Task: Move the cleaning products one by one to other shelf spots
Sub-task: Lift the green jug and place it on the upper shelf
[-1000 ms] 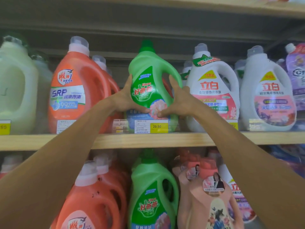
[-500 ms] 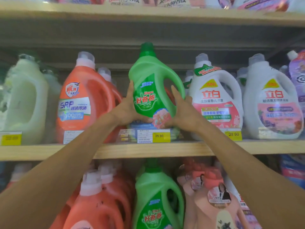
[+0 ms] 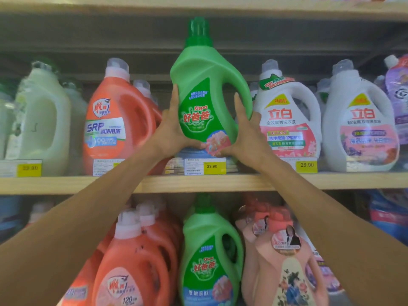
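Hands first: left hand (image 3: 170, 133) clasps the left flank of the green bottle (image 3: 205, 85), and right hand (image 3: 245, 138) grips its right side under the handle. I'd say the bottle is raised above the middle shelf (image 3: 66, 184) (base hidden behind the palms), so this move is barely begun and the placing is all to come. Orange bottle (image 3: 117, 120) sits close left, cap (image 3: 198, 29) is near the upper shelf (image 3: 110, 7), and white bottle (image 3: 289, 120) crowds right. The open room is on the near side.
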